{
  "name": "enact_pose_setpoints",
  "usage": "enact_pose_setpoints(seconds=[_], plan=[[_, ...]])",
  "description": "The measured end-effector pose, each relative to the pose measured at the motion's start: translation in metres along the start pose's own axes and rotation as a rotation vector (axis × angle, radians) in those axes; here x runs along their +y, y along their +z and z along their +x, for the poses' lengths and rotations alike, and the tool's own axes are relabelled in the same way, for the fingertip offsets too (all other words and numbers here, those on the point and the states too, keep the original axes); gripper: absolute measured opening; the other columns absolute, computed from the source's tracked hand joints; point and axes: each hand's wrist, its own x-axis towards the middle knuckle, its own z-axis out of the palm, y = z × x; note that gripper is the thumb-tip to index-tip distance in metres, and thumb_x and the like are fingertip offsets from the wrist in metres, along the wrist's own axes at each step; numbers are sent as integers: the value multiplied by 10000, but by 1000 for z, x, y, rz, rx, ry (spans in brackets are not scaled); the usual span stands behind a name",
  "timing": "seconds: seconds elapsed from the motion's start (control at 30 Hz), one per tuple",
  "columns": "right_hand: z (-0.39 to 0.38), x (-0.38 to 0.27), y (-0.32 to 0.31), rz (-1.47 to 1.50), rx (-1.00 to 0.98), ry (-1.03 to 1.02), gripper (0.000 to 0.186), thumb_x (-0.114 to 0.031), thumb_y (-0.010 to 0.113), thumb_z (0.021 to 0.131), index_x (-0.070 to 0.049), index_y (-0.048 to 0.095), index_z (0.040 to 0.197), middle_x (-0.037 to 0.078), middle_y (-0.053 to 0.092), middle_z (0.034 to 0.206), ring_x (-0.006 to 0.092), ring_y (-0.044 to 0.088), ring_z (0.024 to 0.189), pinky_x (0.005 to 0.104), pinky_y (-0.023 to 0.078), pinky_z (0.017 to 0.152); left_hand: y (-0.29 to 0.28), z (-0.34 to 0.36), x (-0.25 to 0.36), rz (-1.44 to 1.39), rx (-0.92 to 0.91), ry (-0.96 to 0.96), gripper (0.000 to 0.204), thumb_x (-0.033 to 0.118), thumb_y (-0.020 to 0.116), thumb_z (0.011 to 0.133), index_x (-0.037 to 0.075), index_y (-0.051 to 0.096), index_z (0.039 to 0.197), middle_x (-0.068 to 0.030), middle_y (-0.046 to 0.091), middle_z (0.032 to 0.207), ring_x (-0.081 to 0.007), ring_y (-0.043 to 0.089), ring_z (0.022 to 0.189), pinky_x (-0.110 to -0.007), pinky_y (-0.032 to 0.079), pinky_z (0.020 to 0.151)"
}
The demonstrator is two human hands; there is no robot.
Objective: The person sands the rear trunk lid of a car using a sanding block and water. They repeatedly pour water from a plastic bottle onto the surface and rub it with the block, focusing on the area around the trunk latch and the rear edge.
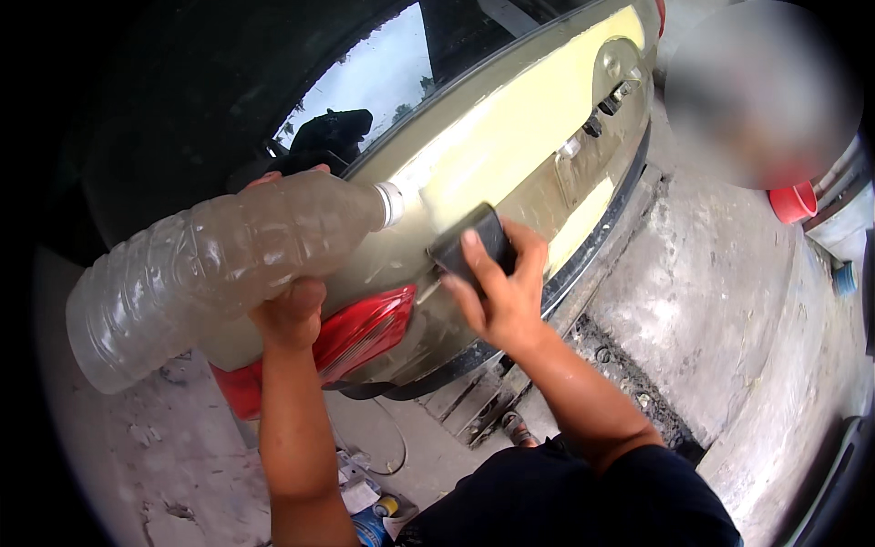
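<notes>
The bottle (232, 246) partly hides the car (497, 137); a red bucket (794, 203) stands apart.

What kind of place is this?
Probably a place where cars get fixed up. The car has pale yellow patches on its back, the right hand holds a black block against it, and the grey floor looks stained.

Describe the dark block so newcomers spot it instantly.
Find the car's tailgate with its yellow patch. Near the patch's left end, up and right of the red tail light, the right hand holds the block. It is dark and boxy, unlike the left hand's translucent bottle.
</notes>
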Motion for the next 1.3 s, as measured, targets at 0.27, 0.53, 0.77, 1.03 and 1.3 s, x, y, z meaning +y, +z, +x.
enact_pose_setpoints(seconds=[0.27, 0.53, 0.77, 1.03, 1.3], plan=[[43, 10, 2, -26, 70, 42, 569, -247, 842, 802, -125, 659, 1328, 257, 550, 1268, 409, 542, 1094, 501, 446, 916, 6, 2, 2, 11, 73, -11, 1102, 603, 874, 739, 29, 350, 1520, -172, 546, 1443, -367, 574, 1320, -469, 470, 1108], [55, 21, 3, -62, 125, 33, 551, -235, 826, 823, -117, 656, 1334, 257, 544, 1275, 413, 548, 1083, 512, 448, 924, -3, 0, -6, 34, -25, 67, 985, 584, 818, 813, 95, 390, 1553, -98, 477, 1531, -477, 473, 1395, -598, 371, 1179], [17, 10, 5, -7, 75, 47, 590, -242, 838, 814, -131, 645, 1361, 270, 536, 1292, 411, 547, 1107, 505, 444, 937, -5, 1, -4, 54, -50, 59, 979, 585, 815, 816, 93, 393, 1550, -100, 468, 1539, -483, 473, 1392, -597, 377, 1175], [-3, -10, 3, -26, -1, 18, 626, -202, 859, 801, -117, 639, 1381, 270, 526, 1265, 407, 548, 1122, 485, 490, 934, 2, 7, 1, 46, -29, 13, 1058, 599, 863, 749, 44, 384, 1512, -150, 544, 1453, -414, 535, 1356, -504, 441, 1133], [46, -2, 5, -68, 81, 46, 530, -258, 822, 825, -106, 669, 1309, 262, 561, 1211, 404, 554, 1022, 496, 452, 882, 5, 4, 2, 4, 24, -45, 1008, 598, 863, 742, 109, 445, 1519, -59, 501, 1509, -447, 482, 1399, -560, 399, 1170]])
